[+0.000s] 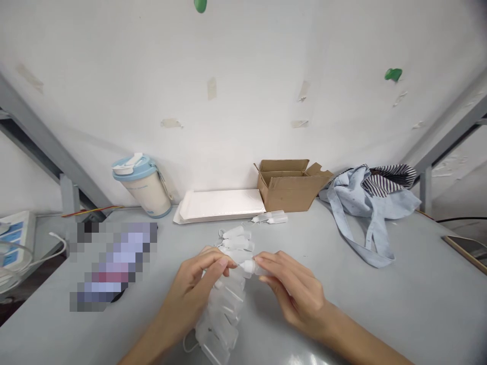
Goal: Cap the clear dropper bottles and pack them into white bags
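My right hand (pixel 292 289) is closed around a small clear needle-tip bottle (pixel 249 267), its white top pointing left. The fingertips of my left hand (pixel 205 276) are pinched together at the end of the bottle's thin tip; what they grip there is too small to make out. Beneath and between my hands lies a row of similar clear bottles (pixel 228 299), partly hidden by my left hand. Thin loops show along the row's left side. Farther back, a few more bottles (pixel 276 217) rest on the table in front of the cardboard box.
An open cardboard box (pixel 291 195) and a flat white package (pixel 224 203) stand along the wall. To the left are a blue-lidded cup (pixel 144 187) and a blurred-out object (pixel 117 263). Light blue fabric (pixel 365 213) lies right, with a phone (pixel 467 253) by the edge.
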Motion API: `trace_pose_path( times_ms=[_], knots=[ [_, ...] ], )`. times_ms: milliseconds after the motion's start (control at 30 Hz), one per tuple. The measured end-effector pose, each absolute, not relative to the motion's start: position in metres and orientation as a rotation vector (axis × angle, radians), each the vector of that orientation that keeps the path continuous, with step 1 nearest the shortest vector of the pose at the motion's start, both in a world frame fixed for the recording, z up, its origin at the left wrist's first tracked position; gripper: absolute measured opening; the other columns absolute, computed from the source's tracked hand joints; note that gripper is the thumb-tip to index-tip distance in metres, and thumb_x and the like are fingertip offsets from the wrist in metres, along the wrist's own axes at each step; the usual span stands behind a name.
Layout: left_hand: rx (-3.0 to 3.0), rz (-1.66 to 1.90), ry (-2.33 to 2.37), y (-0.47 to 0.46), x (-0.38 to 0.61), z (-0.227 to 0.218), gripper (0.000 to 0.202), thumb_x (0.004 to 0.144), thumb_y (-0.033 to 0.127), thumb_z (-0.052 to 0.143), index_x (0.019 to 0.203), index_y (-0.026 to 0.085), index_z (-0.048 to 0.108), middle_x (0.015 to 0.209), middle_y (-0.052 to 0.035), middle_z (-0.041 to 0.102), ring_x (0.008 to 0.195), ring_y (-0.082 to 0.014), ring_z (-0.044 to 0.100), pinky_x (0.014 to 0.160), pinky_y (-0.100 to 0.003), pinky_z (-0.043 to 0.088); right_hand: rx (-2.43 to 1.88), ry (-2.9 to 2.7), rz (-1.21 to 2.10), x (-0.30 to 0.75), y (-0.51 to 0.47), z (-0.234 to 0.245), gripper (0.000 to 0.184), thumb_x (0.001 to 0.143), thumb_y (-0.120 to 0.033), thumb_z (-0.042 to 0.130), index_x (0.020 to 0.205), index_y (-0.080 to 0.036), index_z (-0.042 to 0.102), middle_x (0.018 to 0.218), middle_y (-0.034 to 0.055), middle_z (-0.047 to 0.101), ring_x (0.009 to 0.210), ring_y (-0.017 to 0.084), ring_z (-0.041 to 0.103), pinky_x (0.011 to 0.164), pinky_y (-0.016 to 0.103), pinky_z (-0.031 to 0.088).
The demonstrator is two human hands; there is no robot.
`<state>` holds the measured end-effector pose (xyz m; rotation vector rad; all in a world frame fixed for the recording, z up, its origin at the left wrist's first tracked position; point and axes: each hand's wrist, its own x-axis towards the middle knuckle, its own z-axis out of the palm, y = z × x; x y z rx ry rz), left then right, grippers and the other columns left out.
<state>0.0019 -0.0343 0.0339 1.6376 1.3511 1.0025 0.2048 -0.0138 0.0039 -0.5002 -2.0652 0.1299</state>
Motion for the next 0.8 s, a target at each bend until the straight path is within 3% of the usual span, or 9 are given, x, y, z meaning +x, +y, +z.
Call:
trace_pose_path(
  times_ms=[800],
  knots=[
    [1.623,0.972,1.357,-0.0308,-0.0018,0.0325,0.027,0.084,0.037,0.052,0.068,0.019,0.062,0.069,0.0005,0.055,0.067,-0.0148,0.049,0.062,-0.024,0.039,-0.483,-2.110,0.076,0.2048,-0.0073,0.0013,0.036,0.086,-0.003,0.046,0.121,-0.011,0.049,0.098,0.0148,0.067,0.083,0.020,0.064,0.062,0.032,0.055]
  ],
)
